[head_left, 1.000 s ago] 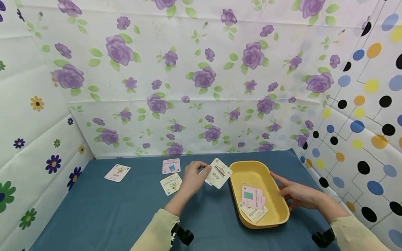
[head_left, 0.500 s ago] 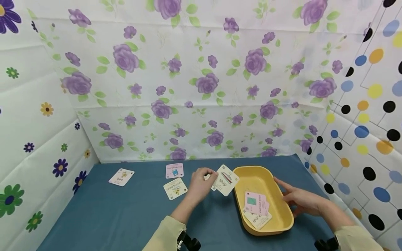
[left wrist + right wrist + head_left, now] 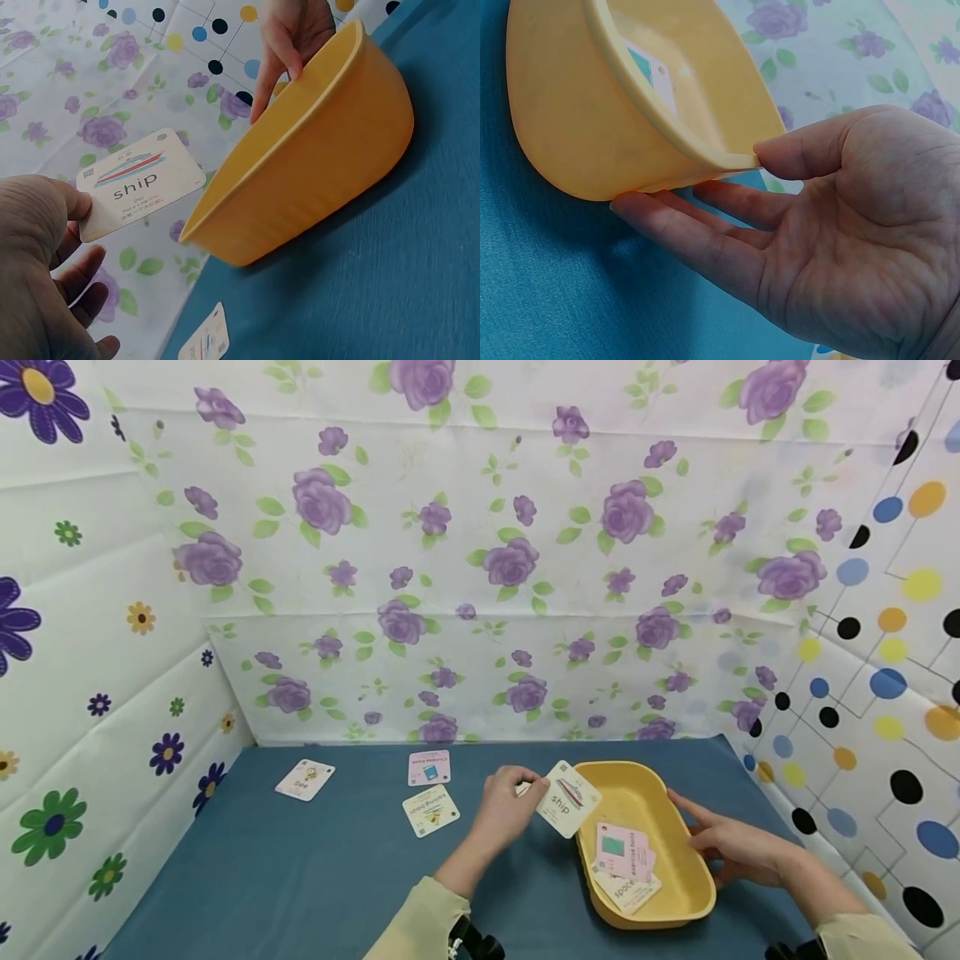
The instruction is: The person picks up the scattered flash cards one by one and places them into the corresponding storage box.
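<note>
My left hand [image 3: 510, 806] pinches a white flashcard [image 3: 568, 799] by its edge between thumb and finger. It reads "ship" and shows a red and blue boat. The card is raised, and its right corner overlaps the left rim of a yellow plastic tray [image 3: 684, 860] in the head view. My right hand [image 3: 855, 217] grips the tray's far wall, thumb on the rim and fingers against the outside. Inside lie a pink "exercise book" card [image 3: 622, 852] and, partly under it, a white "space" card [image 3: 628, 893], with another pink edge between.
On the blue cloth lie a "bee" card [image 3: 305, 779] at the left, a pink "Chinese book" card [image 3: 430, 767] and a "sailing boat" card [image 3: 431, 811]. The left wrist view shows another card [image 3: 205, 336] on the cloth. Patterned sheets [image 3: 510, 610] stand behind and at both sides.
The head view has shifted, so everything sits farther right in it. My left hand has brought the ship card closer, over the tray's left rim. My right hand stays on the tray.
</note>
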A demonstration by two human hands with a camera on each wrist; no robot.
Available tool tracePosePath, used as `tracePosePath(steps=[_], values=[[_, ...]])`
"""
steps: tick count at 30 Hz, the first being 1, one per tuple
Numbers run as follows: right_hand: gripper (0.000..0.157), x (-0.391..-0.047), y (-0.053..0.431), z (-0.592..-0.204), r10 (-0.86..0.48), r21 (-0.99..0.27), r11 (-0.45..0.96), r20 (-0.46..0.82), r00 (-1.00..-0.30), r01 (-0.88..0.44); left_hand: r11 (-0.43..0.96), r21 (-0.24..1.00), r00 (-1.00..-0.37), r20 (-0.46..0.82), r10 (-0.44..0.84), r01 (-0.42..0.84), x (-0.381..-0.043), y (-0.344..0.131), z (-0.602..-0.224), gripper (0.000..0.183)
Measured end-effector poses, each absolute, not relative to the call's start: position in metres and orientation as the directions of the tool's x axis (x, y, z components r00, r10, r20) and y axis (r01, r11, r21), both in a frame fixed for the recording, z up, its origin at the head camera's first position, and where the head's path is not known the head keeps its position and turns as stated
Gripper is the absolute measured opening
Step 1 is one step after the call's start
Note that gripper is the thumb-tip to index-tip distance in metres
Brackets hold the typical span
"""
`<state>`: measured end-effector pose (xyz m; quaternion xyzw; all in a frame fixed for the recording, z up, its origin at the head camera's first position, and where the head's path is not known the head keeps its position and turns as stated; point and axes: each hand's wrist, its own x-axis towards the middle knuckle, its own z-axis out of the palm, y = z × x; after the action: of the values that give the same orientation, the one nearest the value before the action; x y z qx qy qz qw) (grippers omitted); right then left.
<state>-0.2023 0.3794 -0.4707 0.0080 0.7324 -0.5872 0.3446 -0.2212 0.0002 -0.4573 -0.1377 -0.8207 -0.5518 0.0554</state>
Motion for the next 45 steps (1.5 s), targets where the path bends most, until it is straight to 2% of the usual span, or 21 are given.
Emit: tracePosePath(steps=[21, 28, 37, 45], values=[[0.09, -0.201, 0.38, -0.468, -0.411, -0.859, 0.293, -0.51, -0.756, 0.42, 0.379, 0.871, -0.944, 0.241, 0.224, 0.312, -0.217, 0.026, -0.45, 0.022], [0.089, -0.202, 0.38, -0.469, -0.407, -0.858, 0.292, -0.511, -0.757, 0.423, 0.443, 0.85, -0.952, 0.199, 0.232, 0.286, -0.218, 0.037, -0.446, 0.024], [0.089, -0.201, 0.378, -0.468, -0.397, -0.856, 0.299, -0.513, -0.761, 0.421, 0.522, 0.769, -0.926, 0.253, 0.281, 0.369, -0.218, 0.05, -0.441, 0.018], [0.087, -0.2, 0.378, -0.468, -0.406, -0.858, 0.293, -0.511, -0.758, 0.421, 0.603, 0.711, -0.927, 0.212, 0.308, 0.363, -0.215, 0.058, -0.441, 0.018]])
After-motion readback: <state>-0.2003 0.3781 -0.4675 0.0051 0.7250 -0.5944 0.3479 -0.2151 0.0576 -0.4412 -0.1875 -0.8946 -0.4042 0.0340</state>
